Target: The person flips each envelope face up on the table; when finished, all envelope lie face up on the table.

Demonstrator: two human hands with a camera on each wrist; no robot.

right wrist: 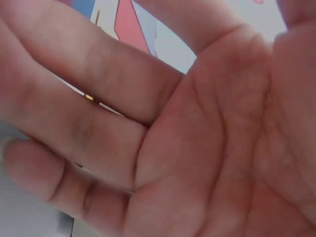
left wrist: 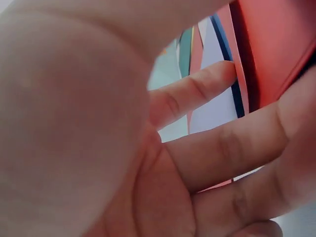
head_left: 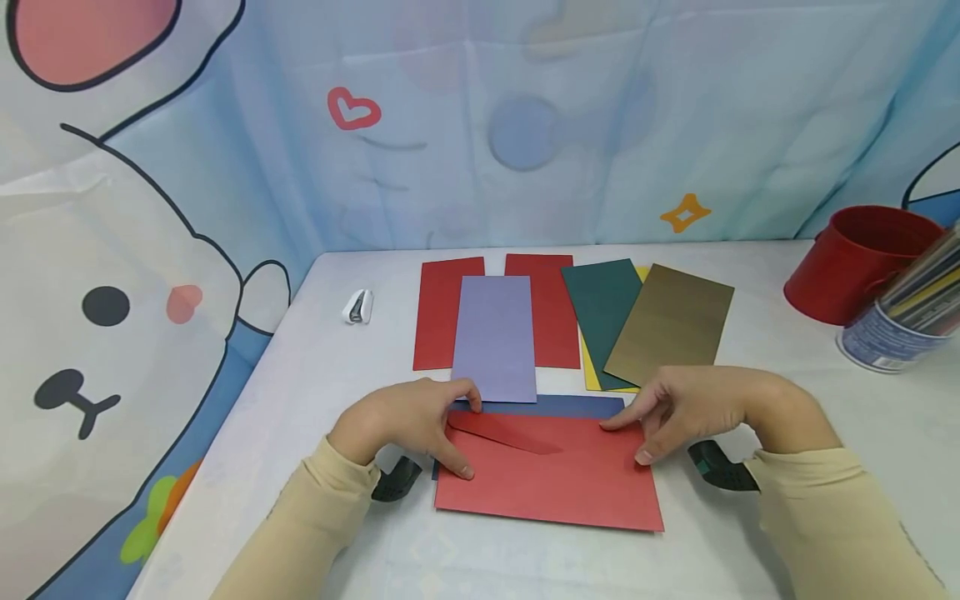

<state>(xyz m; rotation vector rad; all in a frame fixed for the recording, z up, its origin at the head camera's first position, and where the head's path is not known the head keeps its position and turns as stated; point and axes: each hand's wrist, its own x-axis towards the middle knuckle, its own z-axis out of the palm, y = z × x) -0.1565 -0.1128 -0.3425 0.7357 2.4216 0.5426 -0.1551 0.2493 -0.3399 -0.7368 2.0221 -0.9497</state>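
A red envelope (head_left: pixel 547 483) lies lengthwise near the front of the table, its lower edge slightly raised. A diagonal flap line runs across its upper left part. My left hand (head_left: pixel 412 421) grips its left end, thumb on the face and a finger at the upper edge. At the right end, my right hand (head_left: pixel 693 408) holds it between thumb and fingers. Behind it a blue envelope (head_left: pixel 581 406) is mostly covered. In the left wrist view the red envelope (left wrist: pixel 276 44) shows beside my fingers. My palm and fingers fill the right wrist view, hiding the grip there.
A lavender envelope (head_left: pixel 495 333) overlaps two red ones (head_left: pixel 448 312) farther back. To their right lie a green envelope (head_left: pixel 603 308), a gold one (head_left: pixel 671 325) and a yellow one (head_left: pixel 592 371). A white stapler (head_left: pixel 358 307) sits left; a red pot (head_left: pixel 855 267) and pencil-filled cup (head_left: pixel 892 337) stand right.
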